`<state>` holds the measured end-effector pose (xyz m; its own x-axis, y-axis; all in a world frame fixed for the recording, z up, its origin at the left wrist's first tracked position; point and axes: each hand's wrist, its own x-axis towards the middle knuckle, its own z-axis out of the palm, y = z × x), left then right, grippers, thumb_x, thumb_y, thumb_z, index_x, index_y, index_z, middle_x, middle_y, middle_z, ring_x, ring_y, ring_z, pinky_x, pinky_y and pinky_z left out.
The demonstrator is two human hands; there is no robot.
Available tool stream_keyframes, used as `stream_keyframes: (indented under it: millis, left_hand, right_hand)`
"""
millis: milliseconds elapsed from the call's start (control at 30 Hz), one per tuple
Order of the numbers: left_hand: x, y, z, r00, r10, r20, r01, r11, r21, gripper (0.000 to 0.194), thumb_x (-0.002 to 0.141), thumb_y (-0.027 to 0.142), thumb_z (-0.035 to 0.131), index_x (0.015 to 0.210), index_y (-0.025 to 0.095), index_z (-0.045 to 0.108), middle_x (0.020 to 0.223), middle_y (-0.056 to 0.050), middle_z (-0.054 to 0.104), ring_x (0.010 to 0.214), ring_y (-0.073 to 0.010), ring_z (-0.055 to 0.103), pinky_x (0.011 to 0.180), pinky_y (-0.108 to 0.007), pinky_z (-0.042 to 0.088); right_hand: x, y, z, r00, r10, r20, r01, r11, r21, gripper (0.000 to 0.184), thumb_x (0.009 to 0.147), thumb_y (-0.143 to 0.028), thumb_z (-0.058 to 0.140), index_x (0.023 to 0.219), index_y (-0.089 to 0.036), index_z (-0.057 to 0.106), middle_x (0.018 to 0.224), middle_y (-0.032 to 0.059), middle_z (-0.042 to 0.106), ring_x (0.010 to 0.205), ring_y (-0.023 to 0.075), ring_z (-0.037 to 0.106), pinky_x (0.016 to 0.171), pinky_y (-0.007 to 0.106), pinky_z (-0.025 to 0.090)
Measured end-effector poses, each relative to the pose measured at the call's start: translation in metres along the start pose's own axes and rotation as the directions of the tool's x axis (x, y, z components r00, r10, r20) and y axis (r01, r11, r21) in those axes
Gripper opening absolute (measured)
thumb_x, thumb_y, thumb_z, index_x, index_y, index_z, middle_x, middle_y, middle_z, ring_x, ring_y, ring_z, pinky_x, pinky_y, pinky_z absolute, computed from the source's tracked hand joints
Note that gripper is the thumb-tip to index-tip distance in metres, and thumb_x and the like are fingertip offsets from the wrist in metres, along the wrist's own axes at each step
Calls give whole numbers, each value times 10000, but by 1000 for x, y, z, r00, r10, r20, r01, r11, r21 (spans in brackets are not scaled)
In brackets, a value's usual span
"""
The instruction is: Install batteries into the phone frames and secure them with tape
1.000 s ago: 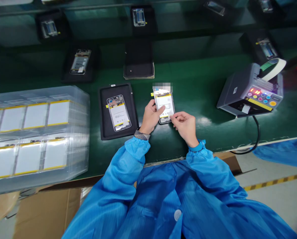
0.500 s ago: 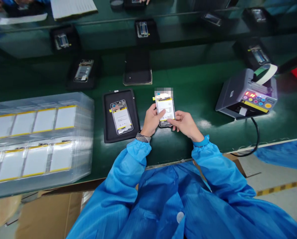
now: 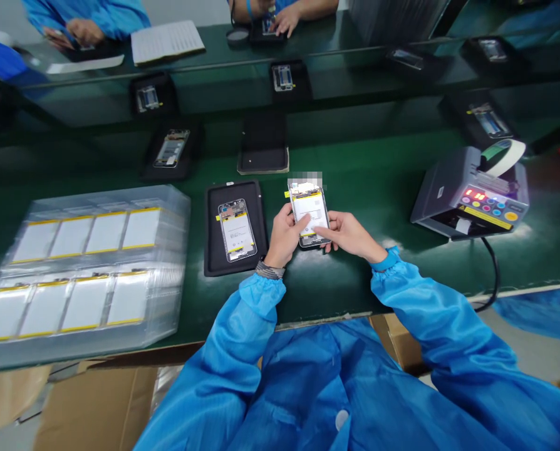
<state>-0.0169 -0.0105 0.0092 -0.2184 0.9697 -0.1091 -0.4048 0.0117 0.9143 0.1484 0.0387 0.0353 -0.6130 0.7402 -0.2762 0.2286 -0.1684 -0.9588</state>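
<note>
An opened phone (image 3: 312, 203) with a white battery in it is held over the green bench, its inside facing up. My left hand (image 3: 284, 237) grips its left side, thumb lying on the battery. At the lower right edge, my right hand (image 3: 350, 235) grips the same phone with its thumb across the lower part. The fingers behind the phone are partly hidden. To the left, a second opened phone (image 3: 237, 232) lies on a black tray (image 3: 212, 257), its battery showing and a yellow tab at its upper left.
Clear plastic trays (image 3: 167, 313) of white batteries are stacked at left. A tape dispenser (image 3: 472, 194) with lit digits stands at right, its cable (image 3: 493, 269) hanging down. Behind are an empty black tray (image 3: 264, 147) and several trays with phones. Co-workers' hands (image 3: 287, 19) appear across the bench.
The view has tilted up slightly, so more of the co-workers across the bench shows. Both hands keep hold of the phone; my left thumb has shifted slightly on the battery.
</note>
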Motion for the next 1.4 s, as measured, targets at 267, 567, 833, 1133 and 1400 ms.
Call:
stream_keyframes:
  millis: [267, 567, 833, 1133, 1400]
  left_hand:
    - [-4, 6, 0, 999, -11, -45, 15, 996, 92, 613, 711, 472, 896, 1157, 185, 588, 1135, -114, 770, 1041, -290, 745, 915, -398, 598]
    - [-7, 14, -2, 995, 4, -101, 10, 991, 132, 618, 708, 452, 905, 1170, 170, 605, 1142, -123, 768, 1037, -285, 746, 934, -422, 595]
    - [-7, 26, 7, 998, -38, -49, 48, 969, 241, 593, 710, 427, 903, 1158, 168, 613, 1119, -125, 775, 1013, -295, 752, 903, -420, 601]
    - [64, 73, -23, 987, -34, -160, 106, 877, 469, 572, 628, 319, 944, 1072, 130, 637, 966, -112, 782, 824, -244, 758, 837, -407, 609]
    - [193, 139, -63, 894, 104, -436, 256, 681, 686, 291, 864, 150, 764, 1121, 87, 644, 937, -82, 720, 816, -179, 696, 809, -355, 594]
  right_hand:
    - [6, 6, 7, 1000, 19, -13, -17, 992, 124, 524, 789, -627, 775, 950, -155, 617, 642, 22, 708, 420, 134, 615, 332, 197, 398]
    - [7, 15, 5, 988, -54, 146, 24, 980, 195, 473, 763, -388, 853, 1076, -144, 596, 691, 2, 724, 480, 131, 645, 429, 200, 476]
    - [12, 22, 5, 991, -51, 122, 12, 953, 304, 404, 836, -475, 779, 986, -155, 582, 683, 50, 740, 464, 158, 665, 372, 193, 446]
    - [26, 32, 11, 997, -73, -11, 72, 929, 362, 496, 860, -682, 633, 917, -207, 500, 623, 21, 701, 431, 153, 641, 374, 196, 435]
    - [30, 39, 15, 990, -138, -30, 141, 954, 265, 349, 878, -541, 597, 839, -202, 523, 589, -13, 641, 414, 124, 590, 382, 192, 405]
